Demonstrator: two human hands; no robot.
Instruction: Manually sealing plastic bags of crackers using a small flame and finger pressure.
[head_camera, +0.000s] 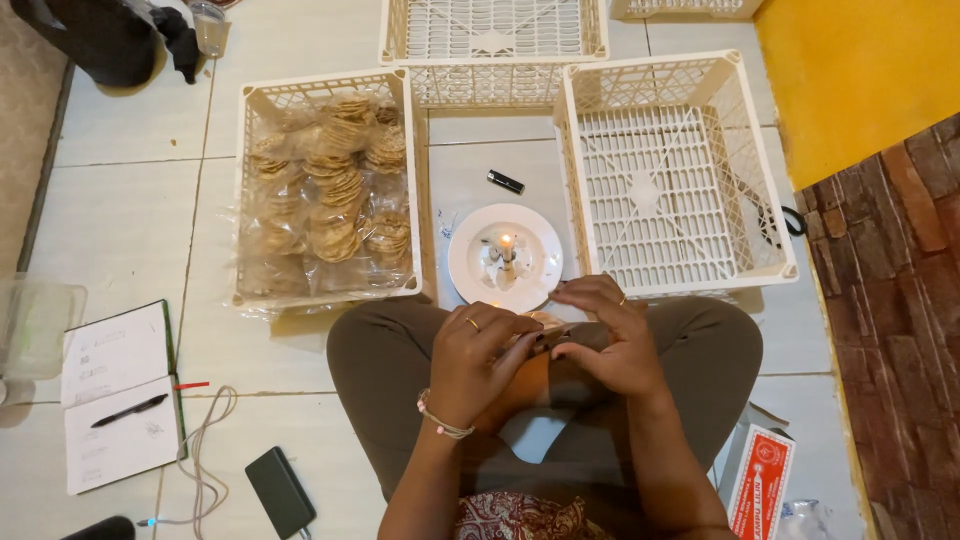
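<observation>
Left hand (478, 355) and right hand (605, 335) met over lap, fingers pinched together on small clear plastic packet (545, 322), mostly hidden; just behind it stood round white plate (470, 265) with lit candle (506, 245), between cream plastic crate of bagged crackers (325, 185) and empty cream crate (670, 180)

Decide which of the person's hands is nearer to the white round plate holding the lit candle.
Right. The right hand sits just below the white round plate's lower right rim, its fingers almost at the edge; the left hand lies lower, farther from the plate.
</observation>
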